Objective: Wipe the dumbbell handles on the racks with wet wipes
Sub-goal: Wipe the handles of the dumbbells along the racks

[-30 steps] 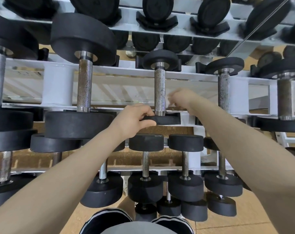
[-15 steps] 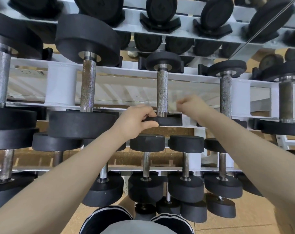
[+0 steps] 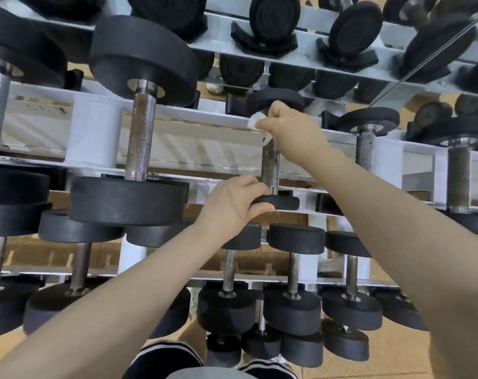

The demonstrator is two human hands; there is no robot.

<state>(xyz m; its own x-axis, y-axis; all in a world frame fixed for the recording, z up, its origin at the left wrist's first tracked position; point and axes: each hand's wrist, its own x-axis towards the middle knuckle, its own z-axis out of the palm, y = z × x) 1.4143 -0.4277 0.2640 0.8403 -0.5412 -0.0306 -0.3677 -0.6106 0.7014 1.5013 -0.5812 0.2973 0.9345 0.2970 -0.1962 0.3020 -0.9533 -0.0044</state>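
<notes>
A small dumbbell with a knurled steel handle [image 3: 270, 168] lies across the middle shelf of the white rack [image 3: 95, 138]. My left hand [image 3: 232, 203] grips its near black weight head [image 3: 284, 202] from the left. Curled round the far end of that handle, my right hand [image 3: 289, 127] holds a white wet wipe [image 3: 255, 123] against it, just below the far weight head [image 3: 276, 102]. The wipe bunches out to the left of my fingers. The handle's upper part is hidden by my hand.
A bigger dumbbell [image 3: 142, 138] lies to the left on the same shelf, others [image 3: 365, 149] to the right. Rows of black dumbbells fill the upper shelf [image 3: 273, 20] and the lower shelf [image 3: 293, 269]. My striped shoes [image 3: 166, 359] stand on the wooden floor below.
My right hand has slid with the wipe from the near end of the handle up to its far end. My left hand has stayed on the near weight head.
</notes>
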